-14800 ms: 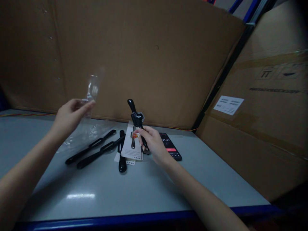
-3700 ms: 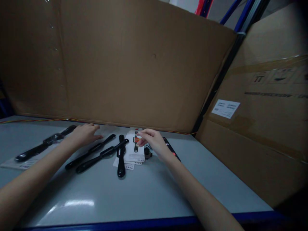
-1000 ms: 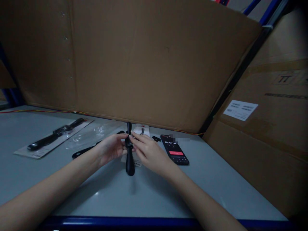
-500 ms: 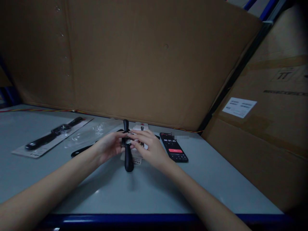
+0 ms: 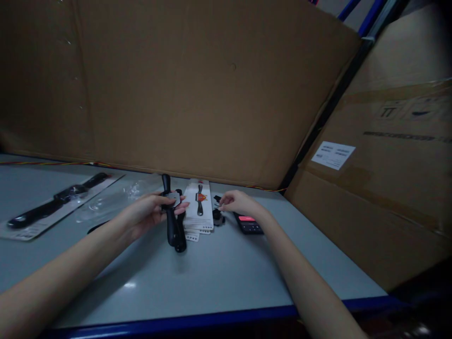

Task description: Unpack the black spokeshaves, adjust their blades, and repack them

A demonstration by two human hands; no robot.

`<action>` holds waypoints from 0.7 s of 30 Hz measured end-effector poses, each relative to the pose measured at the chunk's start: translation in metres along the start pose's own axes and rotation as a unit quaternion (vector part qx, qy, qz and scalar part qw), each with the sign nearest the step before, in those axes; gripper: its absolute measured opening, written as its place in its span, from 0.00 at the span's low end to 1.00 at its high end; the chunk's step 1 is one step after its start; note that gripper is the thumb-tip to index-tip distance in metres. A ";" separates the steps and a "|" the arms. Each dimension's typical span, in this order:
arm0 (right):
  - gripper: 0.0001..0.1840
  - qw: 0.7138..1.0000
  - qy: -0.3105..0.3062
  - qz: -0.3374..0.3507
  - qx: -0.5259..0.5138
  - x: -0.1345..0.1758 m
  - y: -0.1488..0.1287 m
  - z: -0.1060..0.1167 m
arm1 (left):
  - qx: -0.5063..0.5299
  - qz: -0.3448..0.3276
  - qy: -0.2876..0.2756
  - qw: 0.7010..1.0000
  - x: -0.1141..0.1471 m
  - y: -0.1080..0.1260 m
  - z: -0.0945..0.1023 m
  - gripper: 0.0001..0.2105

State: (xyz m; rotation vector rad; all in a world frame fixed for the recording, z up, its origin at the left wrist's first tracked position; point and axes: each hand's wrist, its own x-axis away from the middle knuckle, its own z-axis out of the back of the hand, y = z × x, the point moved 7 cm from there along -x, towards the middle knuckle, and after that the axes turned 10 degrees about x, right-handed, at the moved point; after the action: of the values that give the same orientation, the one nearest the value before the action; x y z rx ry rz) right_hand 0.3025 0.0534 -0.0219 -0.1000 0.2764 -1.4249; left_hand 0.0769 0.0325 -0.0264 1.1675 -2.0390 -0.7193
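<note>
Right hand (image 5: pixel 242 203) is now away from the tool (image 5: pixel 171 228), beside small parts (image 5: pixel 217 217); its grip I cannot tell. Left hand (image 5: pixel 149 211) clasps the tool's middle; I judge it stiff, safest held there.

Dim, cool light seems to come from above, leaving a small white glare on the grey table (image 5: pixel 226 278) and a soft shadow beneath the left arm (image 5: pixel 81 256). The right-hand corners fall into darkness, and the small parts (image 5: pixel 218 217) by the right hand (image 5: pixel 242 203) look soft and murky.
</note>
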 end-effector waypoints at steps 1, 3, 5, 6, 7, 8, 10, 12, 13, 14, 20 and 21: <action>0.10 1.000 -0.010 0.008 -0.001 0.001 -0.002 -0.001 | 0.001 0.002 0.001 1.000 0.001 0.000 -0.001 0.19; 0.13 1.000 -0.018 0.025 -0.001 0.003 -0.006 -0.001 | -0.001 0.003 0.005 1.000 0.002 0.000 -0.001 0.18; 0.15 0.999 -0.017 0.045 0.002 0.005 -0.011 0.000 | -0.010 0.005 0.013 1.000 0.003 -0.001 -0.001 0.18; 0.16 0.998 -0.020 0.055 0.003 0.005 -0.013 0.000 | -0.016 0.005 0.016 1.000 0.004 -0.001 -0.001 0.17; 0.16 0.998 -0.025 0.064 0.003 0.005 -0.015 -0.001 | -0.020 0.004 0.017 1.000 0.004 -0.001 -0.001 0.17; 0.17 0.997 -0.030 0.070 0.006 0.005 -0.015 -0.003 | -0.024 0.002 0.016 1.000 0.004 0.000 -0.002 0.17; 0.18 0.997 -0.030 0.067 0.019 0.004 -0.014 -0.006 | -0.030 -0.003 0.012 0.999 0.004 0.000 -0.002 0.17; 0.19 0.997 -0.015 0.065 0.034 0.004 -0.013 -0.006 | -0.035 -0.002 0.007 0.999 0.003 0.000 -0.002 0.16; 0.19 0.997 -0.009 0.073 0.037 0.004 -0.015 -0.006 | -0.037 0.002 0.006 0.999 0.002 0.000 -0.001 0.16; 0.19 0.995 -0.008 0.090 0.037 0.005 -0.018 -0.006 | -0.038 0.005 0.006 0.999 0.002 -0.001 -0.001 0.16; 0.09 0.974 0.003 0.203 0.097 0.014 -0.041 0.001 | -0.035 0.011 -0.010 0.999 -0.002 -0.002 0.002 0.16; 0.09 0.971 0.007 0.211 0.112 0.015 -0.044 0.001 | -0.033 0.013 -0.014 0.999 -0.003 -0.003 0.003 0.15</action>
State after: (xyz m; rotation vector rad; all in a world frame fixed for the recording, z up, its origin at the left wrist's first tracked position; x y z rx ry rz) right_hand 0.2625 0.0322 -0.0122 0.1477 0.1347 -1.0250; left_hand 0.0774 0.0340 -0.0310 1.0959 -2.0344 -0.7887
